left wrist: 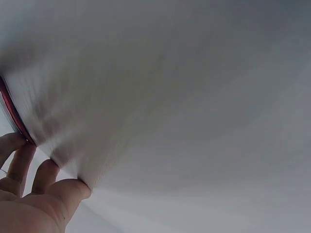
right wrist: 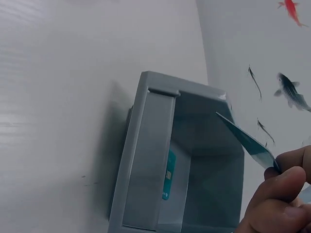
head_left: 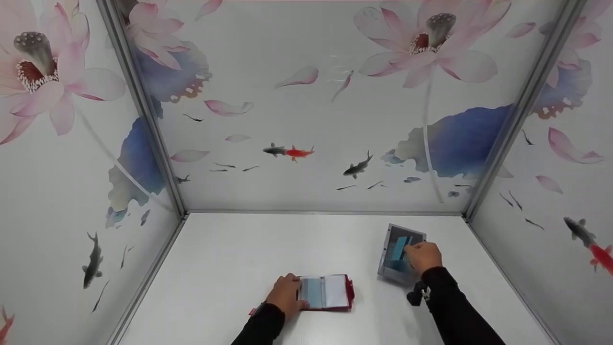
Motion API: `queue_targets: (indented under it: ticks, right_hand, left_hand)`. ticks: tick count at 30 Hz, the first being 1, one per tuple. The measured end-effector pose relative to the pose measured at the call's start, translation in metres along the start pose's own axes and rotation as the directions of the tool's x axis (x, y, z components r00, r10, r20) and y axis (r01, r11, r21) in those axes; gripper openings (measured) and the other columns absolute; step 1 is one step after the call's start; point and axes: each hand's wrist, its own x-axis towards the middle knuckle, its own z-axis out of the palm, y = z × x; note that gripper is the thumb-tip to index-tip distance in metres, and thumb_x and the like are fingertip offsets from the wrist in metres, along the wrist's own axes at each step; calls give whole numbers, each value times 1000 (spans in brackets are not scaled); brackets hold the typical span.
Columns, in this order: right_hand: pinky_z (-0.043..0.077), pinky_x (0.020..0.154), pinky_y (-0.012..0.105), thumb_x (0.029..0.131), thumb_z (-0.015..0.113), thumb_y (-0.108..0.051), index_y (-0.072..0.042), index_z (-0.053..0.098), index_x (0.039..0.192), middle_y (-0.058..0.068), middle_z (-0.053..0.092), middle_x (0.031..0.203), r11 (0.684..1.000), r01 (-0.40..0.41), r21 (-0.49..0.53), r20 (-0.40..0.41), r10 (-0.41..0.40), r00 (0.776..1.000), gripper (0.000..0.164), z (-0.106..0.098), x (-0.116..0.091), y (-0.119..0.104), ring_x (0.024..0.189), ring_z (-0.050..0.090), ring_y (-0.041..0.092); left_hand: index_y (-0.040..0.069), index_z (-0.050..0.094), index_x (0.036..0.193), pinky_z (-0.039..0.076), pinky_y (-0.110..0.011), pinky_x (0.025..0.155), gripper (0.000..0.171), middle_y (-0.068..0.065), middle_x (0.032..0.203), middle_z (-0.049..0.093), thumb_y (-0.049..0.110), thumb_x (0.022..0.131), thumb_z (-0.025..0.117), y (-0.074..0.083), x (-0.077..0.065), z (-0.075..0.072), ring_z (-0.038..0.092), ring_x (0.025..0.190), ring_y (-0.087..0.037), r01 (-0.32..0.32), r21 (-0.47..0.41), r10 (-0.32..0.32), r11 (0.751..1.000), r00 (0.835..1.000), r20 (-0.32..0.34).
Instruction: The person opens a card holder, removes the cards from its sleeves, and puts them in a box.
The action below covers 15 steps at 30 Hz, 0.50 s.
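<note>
A red card holder [head_left: 349, 291] lies spread open on the white table, showing clear sleeves, with a pale blue one on its left side. My left hand [head_left: 286, 294] grips its left end, thumb at the near edge and fingers toward the far edge. In the left wrist view, the fingertips [left wrist: 46, 172] rest at the tabletop beside the red edge. My right hand [head_left: 425, 257] pinches a blue card [right wrist: 250, 143] by one end above a grey open-topped box [right wrist: 131, 160]. Inside the box is another card, teal with a gold chip [right wrist: 168, 175].
White walls printed with lotus flowers and fish close in the white table [head_left: 230, 249] at the back, left and right. Grey metal strips [head_left: 311, 212] run along the wall joints. The box stands right of the card holder, toward the back wall.
</note>
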Motion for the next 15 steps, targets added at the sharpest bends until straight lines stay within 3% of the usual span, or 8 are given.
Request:
queue_targets:
  ticks: [6,10,15]
  right_hand:
    - [39,58,30,103,58,-16,-21,43,55,-8,40,51,998,13,-66,3,-12,1000,51,7,12,5,50,40,13]
    - [34,54,29,98,55,-10,-22,40,54,-9,33,54,995,20,-96,2,-19,1000,47,13,17,8,51,33,12]
    - [36,51,28,96,54,-7,-22,41,54,-9,35,53,991,9,-132,-1,-9,1000,47,19,19,8,50,37,12]
  left_hand:
    - [0,75,144,57,-49,118,66,-13,146,71,38,94,96,-1,1,2,66,136,-35,10,1,-10,1000,1000,-1]
    - [0,75,144,57,-49,117,66,-14,144,71,36,93,97,2,-1,-2,66,133,-35,14,-12,-14,1000,1000,-6]
    - [0,76,144,57,-49,117,67,-13,144,72,36,92,98,5,-4,-6,67,133,-35,18,-15,-18,1000,1000,-3]
